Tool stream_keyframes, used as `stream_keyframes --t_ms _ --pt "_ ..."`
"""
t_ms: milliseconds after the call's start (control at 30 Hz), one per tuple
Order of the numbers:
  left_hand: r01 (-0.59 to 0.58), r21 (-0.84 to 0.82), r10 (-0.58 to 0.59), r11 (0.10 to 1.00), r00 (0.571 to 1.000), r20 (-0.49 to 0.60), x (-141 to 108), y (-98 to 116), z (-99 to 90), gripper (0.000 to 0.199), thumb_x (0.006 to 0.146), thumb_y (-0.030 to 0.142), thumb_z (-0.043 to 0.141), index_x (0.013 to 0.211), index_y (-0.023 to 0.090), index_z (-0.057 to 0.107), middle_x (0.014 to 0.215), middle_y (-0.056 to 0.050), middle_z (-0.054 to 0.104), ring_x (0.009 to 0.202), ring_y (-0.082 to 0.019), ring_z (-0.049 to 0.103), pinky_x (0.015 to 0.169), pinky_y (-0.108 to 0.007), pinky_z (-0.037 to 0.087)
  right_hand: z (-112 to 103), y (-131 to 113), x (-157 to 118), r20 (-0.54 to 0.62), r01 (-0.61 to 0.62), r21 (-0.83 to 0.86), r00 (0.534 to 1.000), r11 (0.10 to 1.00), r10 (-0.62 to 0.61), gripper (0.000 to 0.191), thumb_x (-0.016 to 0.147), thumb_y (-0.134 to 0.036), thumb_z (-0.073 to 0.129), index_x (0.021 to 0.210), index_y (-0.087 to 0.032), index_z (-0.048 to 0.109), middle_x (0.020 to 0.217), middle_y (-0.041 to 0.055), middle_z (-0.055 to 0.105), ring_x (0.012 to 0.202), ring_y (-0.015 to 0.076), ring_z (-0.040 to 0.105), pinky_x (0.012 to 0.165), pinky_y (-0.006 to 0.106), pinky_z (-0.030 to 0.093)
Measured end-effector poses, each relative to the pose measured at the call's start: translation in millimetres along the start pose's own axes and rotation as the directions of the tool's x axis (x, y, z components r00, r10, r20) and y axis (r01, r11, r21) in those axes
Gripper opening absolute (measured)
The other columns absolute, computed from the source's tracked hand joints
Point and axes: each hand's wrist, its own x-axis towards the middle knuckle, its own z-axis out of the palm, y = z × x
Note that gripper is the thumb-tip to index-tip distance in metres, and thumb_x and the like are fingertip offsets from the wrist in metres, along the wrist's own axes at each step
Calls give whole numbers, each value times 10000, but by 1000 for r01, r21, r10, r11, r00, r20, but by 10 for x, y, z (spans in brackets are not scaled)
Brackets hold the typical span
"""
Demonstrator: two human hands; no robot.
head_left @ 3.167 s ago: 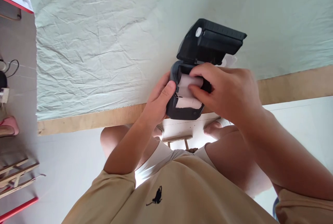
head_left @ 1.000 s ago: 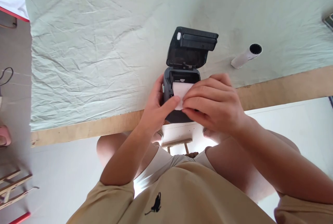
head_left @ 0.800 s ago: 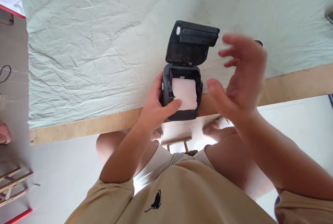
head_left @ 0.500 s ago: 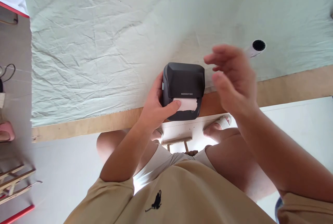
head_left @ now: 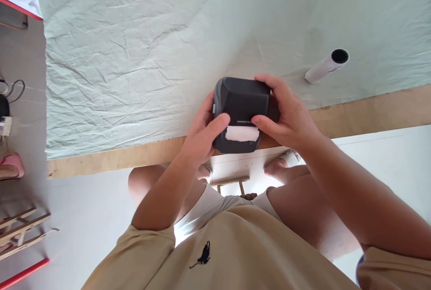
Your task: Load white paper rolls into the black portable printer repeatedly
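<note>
A dark label printer (head_left: 244, 99) is held between my two hands above the table's front edge. White paper (head_left: 242, 133) with a ragged edge sticks out of its front slot. My left hand (head_left: 205, 130) grips the printer's left side, thumb lying on the front near the paper. On the other side my right hand (head_left: 286, 112) is closed round it, with the thumb on the lid's lower corner and a finger over the far top edge. The other fingers of both hands are mostly hidden behind the printer.
A white tube (head_left: 323, 69) with a dark open end stands on the pale green cloth (head_left: 141, 56) to the right. The table's bare wooden edge (head_left: 117, 160) runs along the front. Wooden slats (head_left: 23, 231) and a pink slipper (head_left: 12, 165) are on the floor at left.
My right hand has come in from the right, where it was open in the air, and taken hold of the printer. My left thumb has moved off the paper onto the printer's body.
</note>
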Motion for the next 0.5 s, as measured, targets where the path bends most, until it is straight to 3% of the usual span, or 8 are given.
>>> stream_keyframes --t_ms 67,167,233,400,500 --pt "-24 -37 23 999 999 -27 32 7 18 621 947 769 866 1386 334 801 1407 -38 882 1520 -396 755 1169 -499 707 11 -31 -18 -28 9 -32 1000 999 -10 675 1069 -554 667 1694 -353 509 1531 115 765 1244 333 794 1036 543 722" --pt "-9 -91 6 996 999 -31 66 -8 33 447 988 709 843 1246 344 833 1315 15 907 1555 -369 727 1227 -497 680 9 -71 -34 -110 82 -41 990 996 -86 614 1100 -534 615 1678 -348 530 1575 137 725 1315 343 759 1098 572 699" --pt "-28 -94 20 995 996 -83 68 -36 31 379 1017 680 819 1138 321 833 1241 4 915 1520 -368 751 1203 -501 693 -1 -85 -35 -142 121 -27 982 992 -124 581 1095 -506 627 1652 -361 551 1524 138 735 1257 334 760 1063 565 706" --pt "-68 -22 61 997 972 -225 52 -69 31 466 1024 716 796 909 266 764 993 -44 863 1384 -372 814 1077 -508 740 -14 -123 -23 -151 164 -46 974 985 -170 665 978 -497 810 1590 -319 620 1457 153 744 1227 336 747 1014 553 719" --pt "-54 -4 51 999 974 -221 71 -42 51 475 1006 726 810 899 267 749 994 -42 856 1397 -377 803 1068 -507 744 -32 -178 -21 -194 138 -123 968 983 -160 632 948 -564 852 1496 -295 689 1169 94 799 930 275 753 802 479 713"
